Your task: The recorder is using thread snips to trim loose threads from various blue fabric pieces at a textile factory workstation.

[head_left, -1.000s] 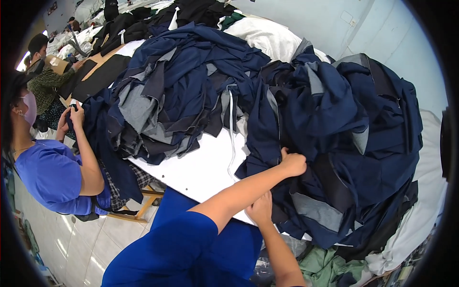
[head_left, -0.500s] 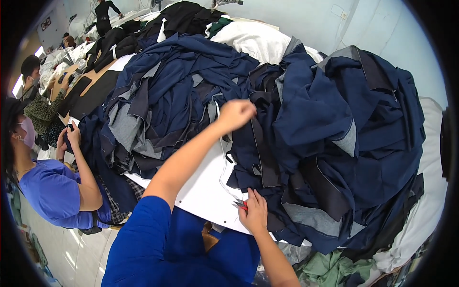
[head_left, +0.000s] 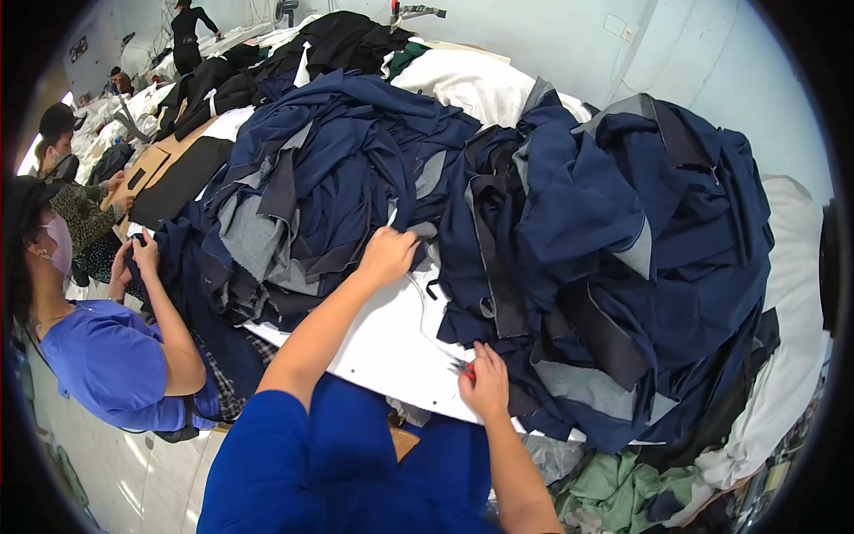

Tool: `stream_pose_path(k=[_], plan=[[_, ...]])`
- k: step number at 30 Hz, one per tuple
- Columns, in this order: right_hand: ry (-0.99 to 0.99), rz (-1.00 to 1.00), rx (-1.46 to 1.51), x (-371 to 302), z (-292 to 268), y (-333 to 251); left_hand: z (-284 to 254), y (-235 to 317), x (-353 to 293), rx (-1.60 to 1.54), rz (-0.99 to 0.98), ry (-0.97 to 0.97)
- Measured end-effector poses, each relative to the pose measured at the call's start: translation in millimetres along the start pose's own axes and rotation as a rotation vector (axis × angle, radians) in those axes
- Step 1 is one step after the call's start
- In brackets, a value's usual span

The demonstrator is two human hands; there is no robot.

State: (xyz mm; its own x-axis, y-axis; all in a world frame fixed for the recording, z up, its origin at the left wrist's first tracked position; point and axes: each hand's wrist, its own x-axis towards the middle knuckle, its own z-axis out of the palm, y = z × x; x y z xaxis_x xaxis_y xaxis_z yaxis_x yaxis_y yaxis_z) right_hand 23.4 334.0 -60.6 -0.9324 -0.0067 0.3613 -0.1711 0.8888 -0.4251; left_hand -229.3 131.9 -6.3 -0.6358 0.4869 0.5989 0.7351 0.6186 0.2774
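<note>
My left hand (head_left: 389,255) is closed at the near right edge of a heap of navy fabric pieces (head_left: 356,142), its fingertips at a small grey fabric edge (head_left: 425,230). A thin white cord (head_left: 422,307) runs from beside that hand across the white table board (head_left: 378,343). My right hand (head_left: 488,384) rests near the board's front edge, closed round a small pair of red-handled thread snips (head_left: 467,368). The snips' dark blades point left, near the cord's lower end. Its fingertips lie close to the second navy heap (head_left: 596,205), whose pieces show grey undersides and dark strips.
On my left a person in a purple top (head_left: 107,360) handles dark fabric. Farther off are brown card pieces (head_left: 147,169), black cloth (head_left: 338,44) and more people. White cloth (head_left: 471,80) lies behind the heaps. Green scraps (head_left: 614,489) and clear plastic lie below the right edge.
My left hand has moved left and toward me, from between the heaps to the left heap's near edge. The right hand still holds the snips, almost in place. The view has shifted slightly.
</note>
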Motion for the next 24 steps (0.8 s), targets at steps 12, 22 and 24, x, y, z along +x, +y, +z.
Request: stream_pose_path(k=[12,22,24], plan=[[0.082,0.024,-0.011,-4.6,-3.3,-0.8,-175.5,92.7,-231.6,-0.848,-0.851,0.065],[0.166,0.050,-0.033,-13.1,4.1,4.6,-223.4,-16.2,-91.5,-0.345,-0.266,0.466],[0.174,0.060,-0.043,-12.8,2.2,2.4,-229.8,-72.4,-47.8,-0.141,-0.279,0.596]])
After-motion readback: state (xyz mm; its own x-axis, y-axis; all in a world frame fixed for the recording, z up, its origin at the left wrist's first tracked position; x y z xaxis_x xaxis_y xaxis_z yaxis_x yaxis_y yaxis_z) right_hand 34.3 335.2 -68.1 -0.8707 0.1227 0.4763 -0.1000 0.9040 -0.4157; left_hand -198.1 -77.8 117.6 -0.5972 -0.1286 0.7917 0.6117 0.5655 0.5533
